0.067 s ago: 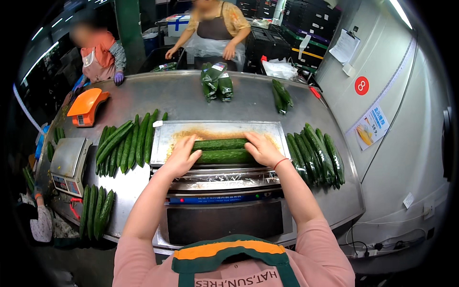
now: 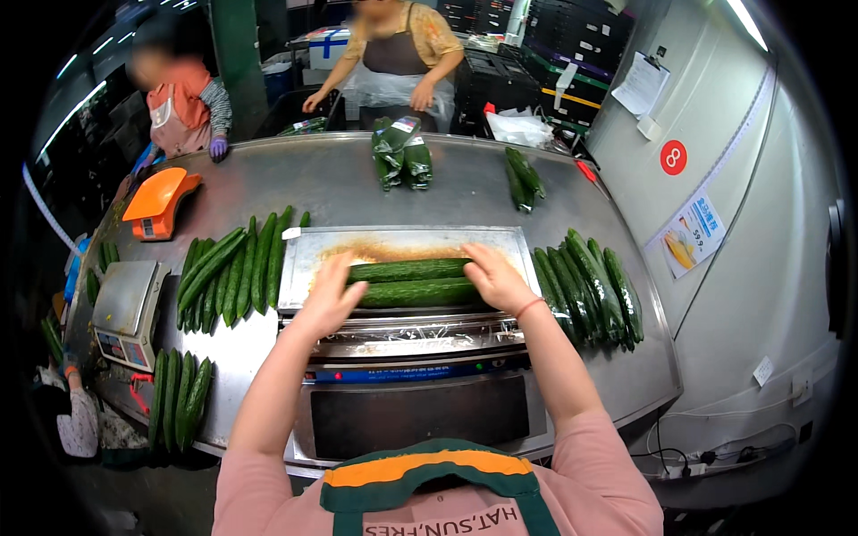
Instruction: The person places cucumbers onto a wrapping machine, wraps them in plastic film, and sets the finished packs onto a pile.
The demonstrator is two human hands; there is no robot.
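Note:
Two dark green cucumbers (image 2: 411,292) lie side by side across the metal plate of a film-wrapping machine (image 2: 402,234). My left hand (image 2: 329,293) is at their left ends, thumb and fingers spread apart and the thumb close to the nearer cucumber. At the right ends, my right hand (image 2: 497,279) has its fingers stretched out, partly hiding the tips. Whether either palm touches the cucumbers is hidden. Shiny clear film (image 2: 402,336) lies across the machine just in front of the plate, above a dark flat panel (image 2: 420,417).
Loose cucumbers (image 2: 237,277) lie left of the machine, with more (image 2: 181,400) nearer me. Film-wrapped cucumbers (image 2: 585,290) lie right; bagged ones (image 2: 402,154) lie at the far edge. An orange scale (image 2: 159,201) and a grey scale (image 2: 130,308) stand left. Two people stand across the table.
Both my hands have moved slightly apart, outward along the cucumbers, so more of their ends shows. The cucumbers stay on the plate.

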